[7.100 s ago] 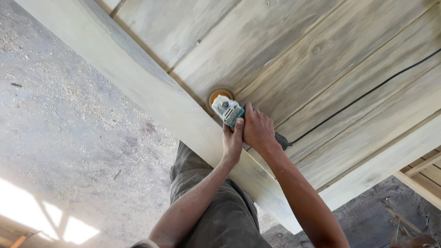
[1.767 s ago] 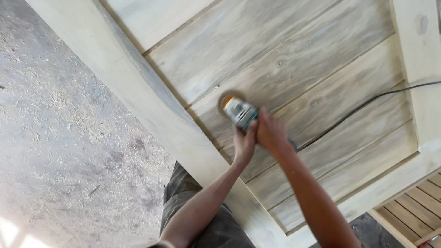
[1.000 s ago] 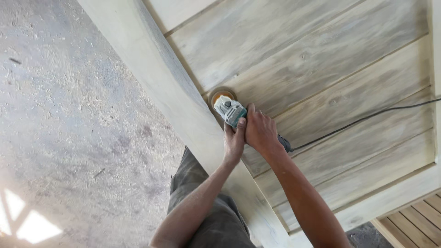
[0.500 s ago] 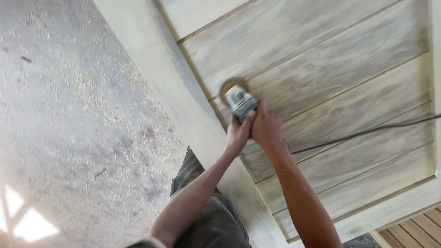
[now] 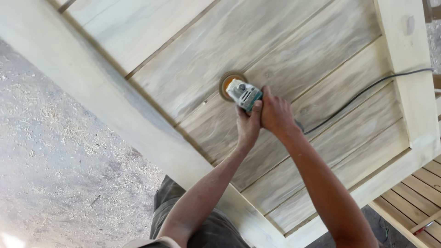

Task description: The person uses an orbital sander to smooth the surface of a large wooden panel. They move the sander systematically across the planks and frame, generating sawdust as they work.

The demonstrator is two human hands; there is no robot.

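The grinder [image 5: 244,94] is sitting on the wooden panel [image 5: 285,50], its orange disc [image 5: 228,83] lying flat on one of the middle boards, away from every edge. Both hands are gripping it: the left hand [image 5: 248,126] is wrapping the near side of the body with the thumb pressing up along the casing, and the right hand [image 5: 276,115] is closing around the rear handle, fingers curled tight.

The thick frame rail [image 5: 105,98] is running along the left of the boards, well apart from the disc. Another rail [image 5: 406,59] is closing off the right end, and a third rail [image 5: 367,193] is bounding the near side, meeting it at the corner. Between these rails the boards are lying open on all sides of the grinder.

The black cord [image 5: 363,94] is trailing from behind the right hand across the boards and over the right rail, lying on the surface to the right of the disc. The person's dark trousers [image 5: 206,229] are pressing against the left rail. Beyond that rail the grey floor [image 5: 59,174] is showing sawdust. A slatted wooden piece [image 5: 420,197] is sitting past the near right corner.
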